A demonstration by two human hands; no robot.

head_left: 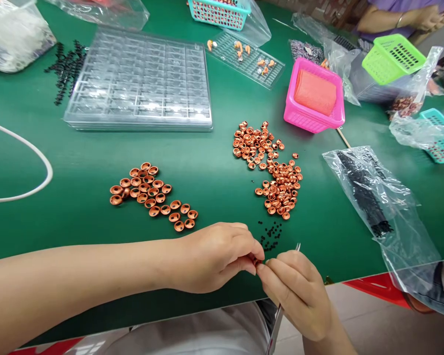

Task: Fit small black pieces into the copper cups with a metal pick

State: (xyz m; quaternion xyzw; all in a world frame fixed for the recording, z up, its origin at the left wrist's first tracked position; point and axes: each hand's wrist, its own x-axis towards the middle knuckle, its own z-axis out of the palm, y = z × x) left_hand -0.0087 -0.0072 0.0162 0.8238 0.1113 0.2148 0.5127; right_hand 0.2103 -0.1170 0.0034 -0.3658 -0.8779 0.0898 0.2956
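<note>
My left hand (pixel 222 256) pinches a small copper-coloured cup-shaped piece (pixel 257 261) between thumb and fingers, near the table's front edge. The fingertips of my right hand (pixel 296 291) meet that piece from the right. Metal tweezers (pixel 277 325) are tucked in the right hand; their prongs stick out above the knuckles, and the other end shows below. Just beyond my fingers lie tiny black bits (pixel 272 234). Past them is a heap of copper-coloured pieces (pixel 283 187). Left of it, beyond my left forearm, more such pieces (pixel 148 190) lie spread out, mostly hollow side up.
Clear plastic trays (pixel 140 84) are stacked at the back left. A pink basket (pixel 314 113) holds orange-red material. At the right lies a clear bag (pixel 366 197) of black strips. A white cable (pixel 40 158) curves in from the left. Another person's hands (pixel 429 18) show at top right.
</note>
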